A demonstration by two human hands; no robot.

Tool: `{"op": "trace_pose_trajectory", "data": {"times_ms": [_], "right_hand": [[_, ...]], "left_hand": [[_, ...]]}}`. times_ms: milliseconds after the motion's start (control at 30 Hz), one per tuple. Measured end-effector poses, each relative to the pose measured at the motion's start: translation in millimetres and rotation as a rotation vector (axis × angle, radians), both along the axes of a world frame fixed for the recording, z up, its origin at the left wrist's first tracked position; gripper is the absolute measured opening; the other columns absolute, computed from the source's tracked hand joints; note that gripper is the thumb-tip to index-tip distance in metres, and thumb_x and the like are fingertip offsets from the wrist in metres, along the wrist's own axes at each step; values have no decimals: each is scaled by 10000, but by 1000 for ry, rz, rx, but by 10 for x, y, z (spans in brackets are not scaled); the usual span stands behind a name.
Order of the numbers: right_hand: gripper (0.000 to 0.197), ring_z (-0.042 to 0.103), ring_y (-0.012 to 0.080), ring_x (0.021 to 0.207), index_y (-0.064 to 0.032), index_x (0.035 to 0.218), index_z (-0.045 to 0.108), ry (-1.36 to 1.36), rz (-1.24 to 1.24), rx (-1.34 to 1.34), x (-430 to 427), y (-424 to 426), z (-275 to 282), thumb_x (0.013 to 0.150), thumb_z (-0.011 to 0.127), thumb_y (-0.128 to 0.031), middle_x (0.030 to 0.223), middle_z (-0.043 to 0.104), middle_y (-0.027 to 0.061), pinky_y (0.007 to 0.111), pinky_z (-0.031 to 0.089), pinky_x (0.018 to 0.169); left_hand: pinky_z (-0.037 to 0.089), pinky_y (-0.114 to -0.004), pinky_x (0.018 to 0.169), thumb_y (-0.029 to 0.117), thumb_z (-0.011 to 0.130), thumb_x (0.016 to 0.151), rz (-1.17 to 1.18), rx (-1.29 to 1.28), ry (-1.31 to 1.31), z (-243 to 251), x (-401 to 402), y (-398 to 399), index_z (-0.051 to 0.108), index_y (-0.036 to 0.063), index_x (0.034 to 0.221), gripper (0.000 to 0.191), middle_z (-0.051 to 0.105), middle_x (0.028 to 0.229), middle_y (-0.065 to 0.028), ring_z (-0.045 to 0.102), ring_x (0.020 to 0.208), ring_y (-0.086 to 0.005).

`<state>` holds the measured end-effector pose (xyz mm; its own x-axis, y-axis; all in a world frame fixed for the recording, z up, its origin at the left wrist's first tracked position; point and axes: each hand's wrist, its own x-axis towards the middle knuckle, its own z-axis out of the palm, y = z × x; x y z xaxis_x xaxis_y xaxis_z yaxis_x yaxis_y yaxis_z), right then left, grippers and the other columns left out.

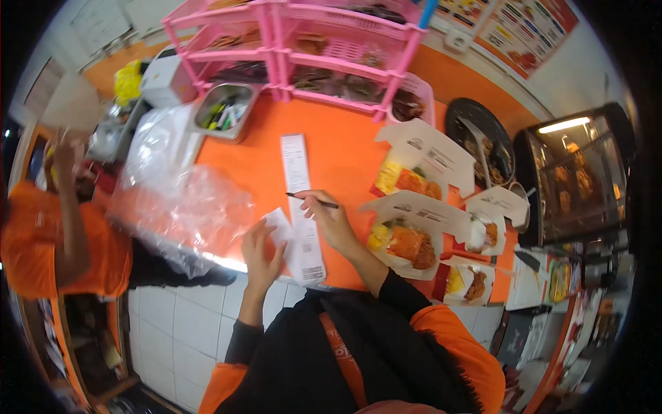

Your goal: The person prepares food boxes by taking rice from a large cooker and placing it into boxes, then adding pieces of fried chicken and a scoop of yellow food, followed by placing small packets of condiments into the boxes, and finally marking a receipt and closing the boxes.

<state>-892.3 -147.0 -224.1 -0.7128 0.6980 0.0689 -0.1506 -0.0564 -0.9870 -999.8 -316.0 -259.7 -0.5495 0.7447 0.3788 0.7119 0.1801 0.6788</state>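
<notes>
My right hand [328,220] holds a slim black pen [315,200] over a long printed paper receipt [296,165], which lies lengthwise on the orange table [341,139]. Beside it my left hand [262,253] rests at a second slip of white paper [280,226]; its fingers are apart, the thumb near the slip's edge, and whether they pinch it I cannot tell. To the right, open cardboard meal boxes [406,243] hold fried chicken, yellow food and orange-wrapped packets. Clear plastic bags [196,207] spread over the table's left part.
A metal tray [240,135] of markers stands at the back left. Behind the table rise pink plastic racks [336,61]. At right are a black bowl [509,139] of food with tongs and a lit display cabinet [535,191]. A co-worker in orange [103,248] stands at left.
</notes>
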Motion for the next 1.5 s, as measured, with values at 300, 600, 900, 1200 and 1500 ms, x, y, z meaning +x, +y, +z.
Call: {"op": "trace_pose_trajectory", "data": {"times_ms": [300,600,900,1200,1500], "right_hand": [[233,557,84,843,-29,1170,628,-144,-77,-26,123,-59,-111,991,529,-139,928,602,25,238,460,766],[268,632,134,947,-5,1184,614,-158,-56,110,-189,334,-15,994,549,-182,1050,682,85,266,493,851],[234,652,176,952,-54,1138,654,-249,-86,234,-602,743,-312,968,566,-188,1061,683,94,300,503,827],[256,662,221,1006,-48,1114,665,-405,-69,247,-698,769,-407,957,564,-224,1055,686,121,338,508,857],[247,673,243,953,-64,1088,679,-404,-150,334,-669,770,-363,950,567,-236,1027,693,127,338,511,839]], "left_hand": [[230,-567,1092,380,730,792,-161,-242,239,-47,60,43,621,212,1274,522,418,1445,-162,353,1349,-376],[146,-597,1132,469,755,741,-189,-276,227,-2,39,37,650,262,1242,552,374,1486,-152,275,1408,-387],[169,-616,1126,457,763,730,-187,-250,155,63,4,10,686,239,1186,511,378,1494,-139,275,1418,-373],[138,-610,1141,487,758,729,-191,-263,130,29,-22,9,676,262,1190,520,376,1489,-127,260,1423,-371],[147,-623,1129,481,773,716,-190,-278,118,65,-23,13,680,263,1183,524,373,1498,-128,261,1425,-377]]}}
